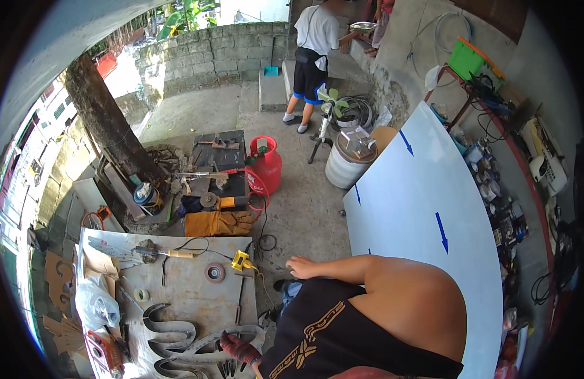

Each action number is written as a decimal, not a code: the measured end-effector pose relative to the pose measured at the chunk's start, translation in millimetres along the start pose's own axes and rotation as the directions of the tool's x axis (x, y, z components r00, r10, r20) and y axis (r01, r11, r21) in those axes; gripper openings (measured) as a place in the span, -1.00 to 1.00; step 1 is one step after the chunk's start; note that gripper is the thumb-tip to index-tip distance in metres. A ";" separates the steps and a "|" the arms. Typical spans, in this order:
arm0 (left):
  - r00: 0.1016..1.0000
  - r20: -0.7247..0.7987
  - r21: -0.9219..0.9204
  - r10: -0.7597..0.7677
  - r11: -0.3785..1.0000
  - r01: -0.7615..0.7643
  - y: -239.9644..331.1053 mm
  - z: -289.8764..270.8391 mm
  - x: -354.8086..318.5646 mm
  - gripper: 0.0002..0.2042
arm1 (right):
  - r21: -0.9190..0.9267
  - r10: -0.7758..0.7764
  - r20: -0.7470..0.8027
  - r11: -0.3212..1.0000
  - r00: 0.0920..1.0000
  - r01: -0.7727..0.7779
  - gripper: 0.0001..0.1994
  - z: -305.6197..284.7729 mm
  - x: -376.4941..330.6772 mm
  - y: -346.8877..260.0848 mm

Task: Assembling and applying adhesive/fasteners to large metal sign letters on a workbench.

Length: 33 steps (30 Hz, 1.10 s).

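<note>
My left hand (pixel 238 349), in a dark red work glove, is closed at the edge of a curved grey metal strip (pixel 257 333) shaped like a letter outline. The strip lies on a metal-topped table (pixel 200 294). Its contact with my fingers is partly hidden. My right hand (pixel 298 267) is bare and holds nothing, its fingers loosely apart above my jeans. More bent metal strips (pixel 169 333) lie left of the gloved hand. Farther up the table are a slim metal rod tool (pixel 240 300), a tape roll (pixel 214 272) and a yellow corded power tool (pixel 242 260).
Beyond the table lie leather gloves (pixel 219 223) and an angle grinder (pixel 225 202), beside a red gas cylinder (pixel 265 165). A large pale sheet with blue arrows (pixel 418 208) leans at right. A white drum (pixel 349 163) stands behind it. Another person (pixel 314 57) stands near the back wall.
</note>
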<state>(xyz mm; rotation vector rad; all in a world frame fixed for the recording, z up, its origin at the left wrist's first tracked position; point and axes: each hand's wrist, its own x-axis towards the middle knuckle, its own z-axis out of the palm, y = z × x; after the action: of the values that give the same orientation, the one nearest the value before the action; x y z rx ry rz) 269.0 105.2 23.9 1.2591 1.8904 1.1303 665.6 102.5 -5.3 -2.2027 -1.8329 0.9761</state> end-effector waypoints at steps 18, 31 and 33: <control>0.848 0.482 -0.106 0.222 0.975 -0.195 93.8 201.5 -70.5 -0.70 | 0.281 0.105 0.037 0.953 0.994 -0.111 -0.76 -32.2 -56.7 237.9; 0.847 0.493 -0.045 0.198 0.978 -0.203 134.3 283.1 -141.7 -0.79 | 0.300 0.314 -0.046 0.910 0.948 -0.287 -0.85 -88.5 -85.4 417.1; 0.779 0.579 0.007 0.238 0.955 -0.297 179.7 280.7 -140.1 -0.78 | 0.338 0.330 -0.047 0.894 0.943 -0.295 -0.85 -81.0 -91.9 413.0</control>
<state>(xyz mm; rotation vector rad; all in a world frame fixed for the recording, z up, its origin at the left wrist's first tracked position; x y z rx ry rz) 629.0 100.0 56.9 1.7364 1.3449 0.6695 1050.8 -65.2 -100.0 -2.3212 -1.1871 1.1009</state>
